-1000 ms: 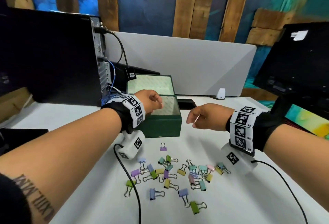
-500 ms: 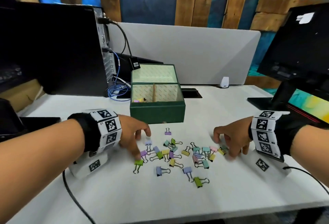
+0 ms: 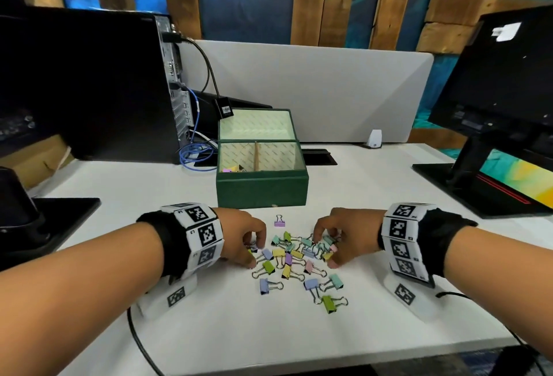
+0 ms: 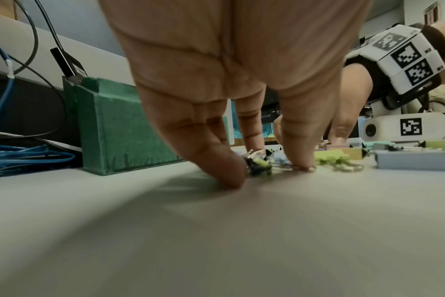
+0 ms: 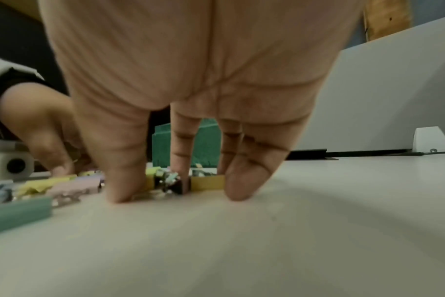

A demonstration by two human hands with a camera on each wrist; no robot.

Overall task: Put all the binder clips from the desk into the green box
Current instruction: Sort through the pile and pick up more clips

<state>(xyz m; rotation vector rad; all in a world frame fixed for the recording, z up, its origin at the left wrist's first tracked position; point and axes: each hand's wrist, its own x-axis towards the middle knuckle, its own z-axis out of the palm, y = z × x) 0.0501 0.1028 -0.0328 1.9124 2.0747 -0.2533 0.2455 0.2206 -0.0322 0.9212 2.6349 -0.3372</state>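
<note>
Several pastel binder clips (image 3: 294, 259) lie in a loose pile on the white desk, with one purple clip (image 3: 279, 221) apart toward the green box (image 3: 261, 190). The box stands open behind the pile, with a few clips (image 3: 232, 169) in its left compartment. My left hand (image 3: 254, 251) is curled down on the pile's left edge. In the left wrist view its thumb and fingers (image 4: 226, 172) pinch a small clip (image 4: 258, 164) against the desk. My right hand (image 3: 327, 251) is curled over the pile's right side, thumb and fingers (image 5: 241, 186) bracketing a yellow clip (image 5: 207, 181).
A black PC tower (image 3: 89, 85) with blue cables (image 3: 196, 157) stands at the left of the box. A monitor (image 3: 502, 82) on its base (image 3: 478, 184) is at right, a black stand (image 3: 45, 217) at far left. A grey partition (image 3: 314, 85) closes the back.
Both hands dropped from beside the box to the desk. They then moved inward onto the clip pile, and the fingers curled round clips.
</note>
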